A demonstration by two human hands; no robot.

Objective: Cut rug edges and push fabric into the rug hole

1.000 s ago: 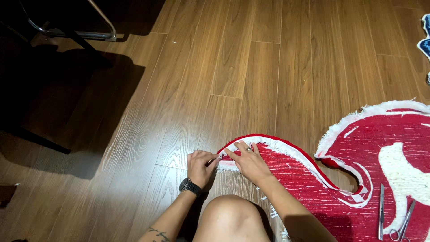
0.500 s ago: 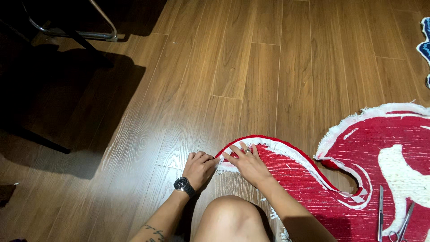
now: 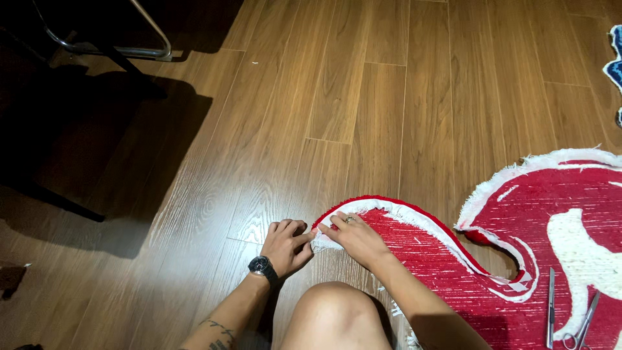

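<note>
1. Rug (image 3: 453, 272): red with a white fringed border, laid face-down on the wooden floor (image 3: 363, 97), its narrow curved tip just before the knee (image 3: 334, 314).
2. Left hand (image 3: 286, 245): fingers curled, the tip's white edge pinched.
3. Right hand (image 3: 355, 236): fingers pressed flat onto the folded border.
4. Scissors (image 3: 580, 327): lain on the rug, far right.

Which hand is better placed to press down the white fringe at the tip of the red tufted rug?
Probably the right hand: it already lies flat on the red tufted rug at the tip, while the left hand pinches the white fringe from the wooden floor.
</note>
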